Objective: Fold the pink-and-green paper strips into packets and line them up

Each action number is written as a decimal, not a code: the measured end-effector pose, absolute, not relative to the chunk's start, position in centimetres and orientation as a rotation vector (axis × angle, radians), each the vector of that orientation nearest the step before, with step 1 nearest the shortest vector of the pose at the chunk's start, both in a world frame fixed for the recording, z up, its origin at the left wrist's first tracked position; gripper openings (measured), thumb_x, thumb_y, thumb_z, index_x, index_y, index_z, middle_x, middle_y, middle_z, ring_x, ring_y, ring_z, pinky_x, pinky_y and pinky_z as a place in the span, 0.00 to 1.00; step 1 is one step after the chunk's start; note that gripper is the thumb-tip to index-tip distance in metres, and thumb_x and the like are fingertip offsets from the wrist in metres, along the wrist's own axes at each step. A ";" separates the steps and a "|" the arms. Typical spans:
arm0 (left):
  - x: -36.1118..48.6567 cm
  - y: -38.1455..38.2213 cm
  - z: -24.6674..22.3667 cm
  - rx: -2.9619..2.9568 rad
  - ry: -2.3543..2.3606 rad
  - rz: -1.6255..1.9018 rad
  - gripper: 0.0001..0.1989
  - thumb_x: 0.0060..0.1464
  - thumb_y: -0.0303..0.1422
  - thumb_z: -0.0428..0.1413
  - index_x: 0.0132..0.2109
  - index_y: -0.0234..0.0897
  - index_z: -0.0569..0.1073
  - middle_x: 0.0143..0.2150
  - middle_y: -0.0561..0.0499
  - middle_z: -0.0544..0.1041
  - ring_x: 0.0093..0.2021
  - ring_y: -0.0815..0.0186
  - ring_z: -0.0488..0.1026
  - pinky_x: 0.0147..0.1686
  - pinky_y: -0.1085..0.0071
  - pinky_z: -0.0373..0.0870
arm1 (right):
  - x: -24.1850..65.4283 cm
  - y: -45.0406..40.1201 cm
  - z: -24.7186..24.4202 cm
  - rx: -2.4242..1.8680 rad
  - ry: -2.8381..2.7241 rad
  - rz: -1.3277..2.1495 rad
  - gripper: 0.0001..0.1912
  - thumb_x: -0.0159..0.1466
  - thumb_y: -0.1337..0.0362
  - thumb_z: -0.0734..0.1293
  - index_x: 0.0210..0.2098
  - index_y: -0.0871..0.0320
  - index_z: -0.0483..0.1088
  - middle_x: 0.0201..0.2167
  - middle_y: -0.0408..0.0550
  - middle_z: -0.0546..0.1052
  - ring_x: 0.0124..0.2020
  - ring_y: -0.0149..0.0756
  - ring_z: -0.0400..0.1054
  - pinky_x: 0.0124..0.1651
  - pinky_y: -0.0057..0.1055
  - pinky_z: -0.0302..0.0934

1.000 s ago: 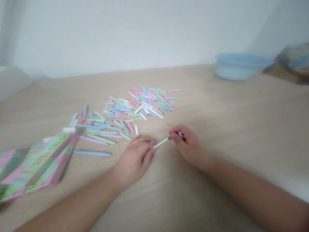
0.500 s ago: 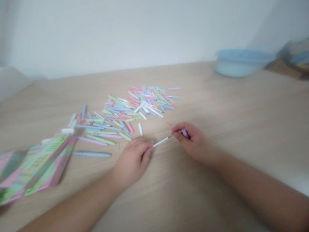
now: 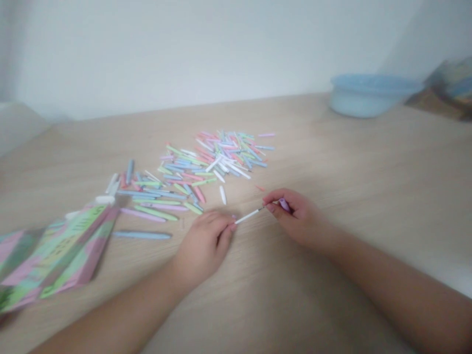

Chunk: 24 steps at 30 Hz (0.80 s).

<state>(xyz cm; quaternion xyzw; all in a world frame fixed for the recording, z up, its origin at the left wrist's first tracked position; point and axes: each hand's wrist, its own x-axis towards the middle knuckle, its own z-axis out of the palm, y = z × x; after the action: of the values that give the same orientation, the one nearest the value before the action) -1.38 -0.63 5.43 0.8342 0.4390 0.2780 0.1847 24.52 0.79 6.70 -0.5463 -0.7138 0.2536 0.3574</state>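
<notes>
A thin white pen refill (image 3: 248, 216) with a dark tip spans the gap between my two hands, just above the table. My left hand (image 3: 206, 243) is closed on its left end, and a bit of purple shows at the fingertips. At the dark end, my right hand (image 3: 295, 214) pinches the refill between thumb and fingers. A purple pen part (image 3: 284, 204) is tucked inside the right hand, partly hidden. Beyond my left hand lies a short white pen piece (image 3: 223, 194). A small reddish sliver (image 3: 260, 188) rests near my right fingertips.
A large pile of pastel pen parts (image 3: 228, 152) spreads over the wooden table (image 3: 332, 162), reaching left. A single blue pen barrel (image 3: 142, 235) lies in front of it. Printed pink-and-green packages (image 3: 73, 250) stand at left. A blue basin (image 3: 368, 96) sits back right.
The short white pen piece has shifted a little to the right on the table. Both hands keep nearly the same pose around the refill.
</notes>
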 end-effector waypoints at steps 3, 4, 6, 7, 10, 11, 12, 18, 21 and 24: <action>-1.4 -0.7 5.4 2.377 1.242 0.775 0.11 0.69 0.34 0.51 0.48 0.40 0.78 0.46 0.47 0.81 0.49 0.58 0.75 0.53 0.58 0.71 | 25.0 0.9 7.1 -1.270 -1.966 0.638 0.11 0.71 0.59 0.64 0.46 0.51 0.78 0.39 0.46 0.80 0.38 0.38 0.72 0.42 0.34 0.65; -1.4 -0.7 5.4 2.391 1.244 0.773 0.11 0.69 0.34 0.51 0.48 0.40 0.78 0.45 0.47 0.81 0.49 0.58 0.75 0.53 0.58 0.71 | 25.3 1.0 7.4 -1.212 -2.037 0.632 0.11 0.71 0.60 0.64 0.46 0.51 0.78 0.40 0.46 0.81 0.40 0.39 0.73 0.44 0.35 0.66; -1.4 -0.7 5.4 2.428 1.238 0.769 0.11 0.69 0.33 0.51 0.47 0.39 0.78 0.45 0.46 0.81 0.48 0.58 0.75 0.52 0.57 0.71 | 26.0 0.9 8.3 -1.116 -2.213 0.610 0.12 0.72 0.61 0.63 0.46 0.51 0.79 0.41 0.46 0.82 0.42 0.39 0.75 0.47 0.35 0.66; -1.4 -0.7 5.4 2.453 1.228 0.761 0.10 0.69 0.33 0.51 0.47 0.39 0.78 0.45 0.46 0.81 0.48 0.57 0.75 0.53 0.56 0.70 | 26.4 0.9 8.8 -1.090 -2.298 0.587 0.12 0.73 0.62 0.63 0.46 0.51 0.79 0.42 0.45 0.82 0.43 0.39 0.75 0.48 0.35 0.66; -1.4 -0.8 5.4 2.522 1.204 0.743 0.10 0.68 0.31 0.51 0.47 0.40 0.77 0.45 0.47 0.81 0.48 0.58 0.75 0.55 0.55 0.69 | 27.1 0.5 10.0 -1.075 -2.472 0.479 0.12 0.73 0.63 0.64 0.49 0.49 0.79 0.43 0.45 0.83 0.44 0.39 0.76 0.50 0.35 0.65; -1.4 -0.8 5.4 2.534 1.201 0.742 0.10 0.68 0.31 0.51 0.47 0.40 0.77 0.46 0.47 0.81 0.49 0.58 0.76 0.56 0.54 0.68 | 27.2 0.3 10.2 -1.082 -2.498 0.444 0.12 0.72 0.63 0.64 0.50 0.48 0.79 0.43 0.45 0.84 0.44 0.40 0.76 0.49 0.35 0.65; -1.4 -0.8 5.4 2.539 1.198 0.745 0.09 0.68 0.31 0.52 0.47 0.40 0.77 0.46 0.47 0.81 0.49 0.58 0.76 0.56 0.54 0.68 | 27.3 0.2 10.3 -1.094 -2.514 0.422 0.12 0.72 0.63 0.65 0.50 0.47 0.79 0.43 0.44 0.84 0.44 0.40 0.77 0.49 0.36 0.65; -1.3 -0.6 5.6 2.503 1.173 0.761 0.09 0.68 0.31 0.51 0.45 0.39 0.77 0.46 0.47 0.82 0.49 0.59 0.76 0.57 0.55 0.68 | 27.3 0.0 10.1 -1.205 -2.383 0.416 0.11 0.71 0.59 0.66 0.47 0.47 0.81 0.38 0.44 0.85 0.37 0.40 0.77 0.45 0.36 0.67; -1.2 -0.5 5.7 2.489 1.141 0.762 0.09 0.68 0.31 0.51 0.45 0.39 0.77 0.46 0.47 0.82 0.49 0.59 0.76 0.56 0.56 0.68 | 27.4 0.0 10.1 -1.190 -2.316 0.423 0.10 0.70 0.60 0.67 0.45 0.48 0.81 0.35 0.44 0.85 0.34 0.38 0.77 0.41 0.33 0.68; -1.2 -0.6 5.7 2.489 1.132 0.771 0.09 0.68 0.31 0.51 0.46 0.40 0.77 0.46 0.47 0.82 0.50 0.59 0.76 0.58 0.55 0.67 | 27.2 0.1 9.6 -1.159 -2.302 0.426 0.09 0.70 0.62 0.68 0.45 0.49 0.82 0.35 0.44 0.85 0.33 0.36 0.77 0.39 0.31 0.68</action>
<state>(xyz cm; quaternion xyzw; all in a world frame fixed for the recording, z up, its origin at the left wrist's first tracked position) -1.18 -0.59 5.70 0.8663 0.3939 0.2682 0.1497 27.18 0.08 9.64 -0.4281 -0.8506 0.1573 0.2617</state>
